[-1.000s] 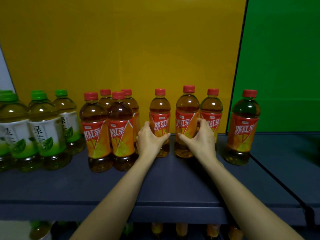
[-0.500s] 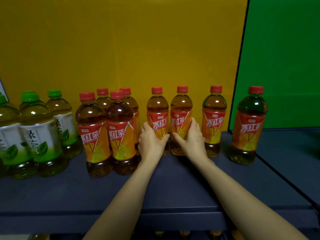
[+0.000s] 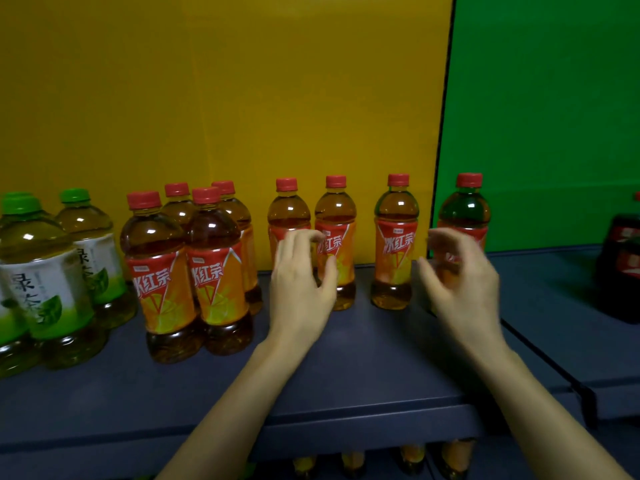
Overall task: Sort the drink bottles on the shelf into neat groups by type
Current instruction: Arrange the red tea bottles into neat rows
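On the dark blue shelf [image 3: 363, 362] stand iced-tea bottles with red caps and orange labels. Several form a tight cluster [image 3: 159, 275] left of centre. Two more [image 3: 289, 209] [image 3: 336, 209] stand side by side at the back, with my left hand [image 3: 301, 285] hovering in front of them, fingers loosely curled and holding nothing. A third [image 3: 396, 244] stands apart to their right. My right hand [image 3: 457, 271], blurred, its fingers loosely curled and empty, is in front of the rightmost iced-tea bottle [image 3: 464, 209]. Green-capped green tea bottles [image 3: 45, 271] are grouped at the far left.
A dark cola-like bottle [image 3: 623, 268] stands at the right edge on the adjoining shelf section. A yellow panel [image 3: 225, 81] and a green panel [image 3: 543, 98] back the shelf. More bottles [image 3: 353, 462] show on the shelf below.
Both hands let go of the two middle iced-tea bottles, which now stand side by side. My left hand drew back a little; my right hand moved right toward the rightmost bottle.
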`<action>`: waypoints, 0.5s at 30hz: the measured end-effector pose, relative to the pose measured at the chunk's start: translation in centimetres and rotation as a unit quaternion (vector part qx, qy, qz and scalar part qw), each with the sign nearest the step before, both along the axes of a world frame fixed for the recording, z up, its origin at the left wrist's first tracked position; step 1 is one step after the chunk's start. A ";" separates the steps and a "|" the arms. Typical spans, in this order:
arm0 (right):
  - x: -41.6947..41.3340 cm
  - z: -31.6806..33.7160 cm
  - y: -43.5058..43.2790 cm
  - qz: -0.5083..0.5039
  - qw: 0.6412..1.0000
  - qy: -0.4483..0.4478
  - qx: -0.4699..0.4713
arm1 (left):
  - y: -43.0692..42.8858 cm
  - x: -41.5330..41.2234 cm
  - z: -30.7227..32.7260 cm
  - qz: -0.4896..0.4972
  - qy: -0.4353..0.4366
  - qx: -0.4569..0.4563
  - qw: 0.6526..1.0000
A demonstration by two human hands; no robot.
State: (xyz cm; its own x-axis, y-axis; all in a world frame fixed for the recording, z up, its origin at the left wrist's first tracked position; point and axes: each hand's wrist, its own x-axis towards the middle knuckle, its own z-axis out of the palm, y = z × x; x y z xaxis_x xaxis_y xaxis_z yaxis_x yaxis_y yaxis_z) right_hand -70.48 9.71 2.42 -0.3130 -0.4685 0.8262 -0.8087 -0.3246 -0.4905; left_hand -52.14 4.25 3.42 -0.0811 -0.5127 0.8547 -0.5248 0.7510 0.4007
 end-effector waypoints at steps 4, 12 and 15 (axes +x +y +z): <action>-4.5 -0.2 0.6 -0.086 0.992 -0.086 0.014 | -0.4 -3.8 0.8 -0.116 -0.102 0.160 0.975; -6.6 -2.0 -1.8 -0.015 0.966 -0.154 0.207 | -4.7 -10.2 -0.9 -0.167 -0.031 0.347 0.922; -6.5 -2.1 -1.9 -0.013 0.966 -0.141 0.218 | -5.5 -10.9 -1.1 -0.173 0.002 0.367 0.914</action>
State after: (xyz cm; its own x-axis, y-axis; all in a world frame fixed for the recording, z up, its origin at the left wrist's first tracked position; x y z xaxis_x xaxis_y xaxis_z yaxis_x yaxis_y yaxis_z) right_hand -77.02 7.76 0.31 -0.5133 -0.7413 0.4324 -0.6284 -0.0185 -0.7777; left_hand -63.08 -1.20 2.28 -0.3445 -0.8925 0.2912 -0.3052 0.3998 0.8643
